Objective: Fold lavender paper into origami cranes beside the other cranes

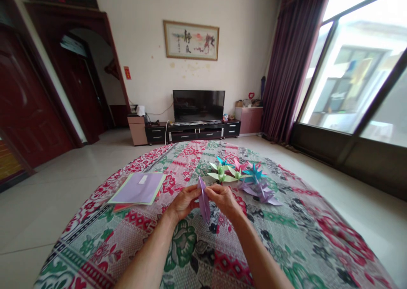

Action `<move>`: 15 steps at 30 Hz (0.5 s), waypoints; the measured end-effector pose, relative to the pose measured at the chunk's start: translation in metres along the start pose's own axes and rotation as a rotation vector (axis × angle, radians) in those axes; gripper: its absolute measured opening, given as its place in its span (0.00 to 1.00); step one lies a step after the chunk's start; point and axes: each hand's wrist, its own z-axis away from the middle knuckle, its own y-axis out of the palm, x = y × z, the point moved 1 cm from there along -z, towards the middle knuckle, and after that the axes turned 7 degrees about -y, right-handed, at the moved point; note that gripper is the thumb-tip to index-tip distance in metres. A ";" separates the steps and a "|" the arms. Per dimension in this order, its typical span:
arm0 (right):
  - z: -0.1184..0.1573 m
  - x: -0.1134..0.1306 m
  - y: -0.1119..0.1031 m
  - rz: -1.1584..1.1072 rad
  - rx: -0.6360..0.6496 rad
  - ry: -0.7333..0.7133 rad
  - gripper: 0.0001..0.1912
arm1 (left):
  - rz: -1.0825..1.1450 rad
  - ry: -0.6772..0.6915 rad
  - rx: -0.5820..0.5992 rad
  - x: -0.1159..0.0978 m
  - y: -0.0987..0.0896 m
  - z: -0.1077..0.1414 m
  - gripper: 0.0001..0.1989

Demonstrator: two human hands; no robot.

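Observation:
A purple folded origami paper [204, 206], long and narrow with pointed ends, is held upright over the middle of the table. My left hand [184, 202] pinches it from the left side, fingers closed on its upper part. From the right, my right hand [222, 198] pinches the same paper near its upper edge. Just beyond and to the right lie several folded paper cranes: light green ones [223, 177], blue ones [255, 173], a pink one [239, 166] and purple ones [263, 192]. Some of them overlap.
A stack of square paper [135, 191], purple on top with a small white piece, lies to the left. The round table wears a patterned tablecloth [184, 242]. Farther off stand a television [199, 105] on a low black cabinet [203, 132], and a curtain [282, 64] by the window.

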 end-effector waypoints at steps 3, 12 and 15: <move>0.000 0.004 0.001 0.041 -0.032 0.002 0.16 | 0.006 0.006 -0.002 0.001 -0.001 -0.001 0.19; -0.001 0.007 0.011 -0.198 0.096 -0.037 0.12 | 0.126 0.055 -0.020 0.000 -0.006 -0.001 0.14; -0.001 0.007 0.016 -0.234 0.071 -0.010 0.11 | 0.141 0.053 -0.032 0.000 -0.006 -0.002 0.14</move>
